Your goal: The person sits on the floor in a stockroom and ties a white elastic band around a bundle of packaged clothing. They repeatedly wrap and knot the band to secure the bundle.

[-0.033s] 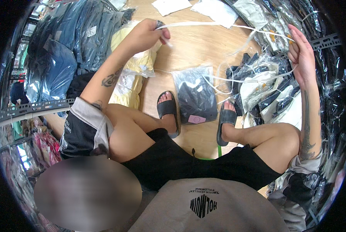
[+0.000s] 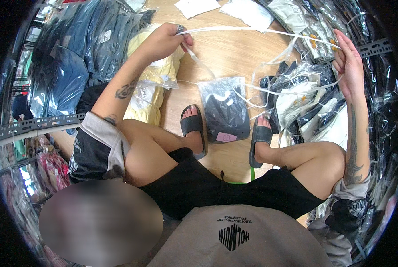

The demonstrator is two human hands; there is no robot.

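Observation:
A long white plastic strap [image 2: 234, 29] stretches in the air between my two hands. My left hand [image 2: 168, 42], at the upper left above the yellow packs, is closed around one part of it, and a loose strand hangs below the fingers. My right hand [image 2: 349, 66], raised at the far right, has its fingers pressed together and pointing up, with the strap caught among them. More of the strap loops down between the hands. Below lies a dark folded garment in a clear bag [image 2: 225, 107], with a pink label, on the floor between my feet.
Bagged blue jeans [image 2: 70, 58] are stacked at the left beside yellow bagged garments [image 2: 145, 100]. Dark and white bagged clothes [image 2: 305, 98] pile up at the right near a perforated metal rail [image 2: 377, 48]. White packs [image 2: 248, 13] lie on the wooden floor [image 2: 212, 53] ahead.
The loose strand at my left hand now hangs lower and reaches toward the right. The strap's loops between the hands have shifted. My left hand has moved very slightly.

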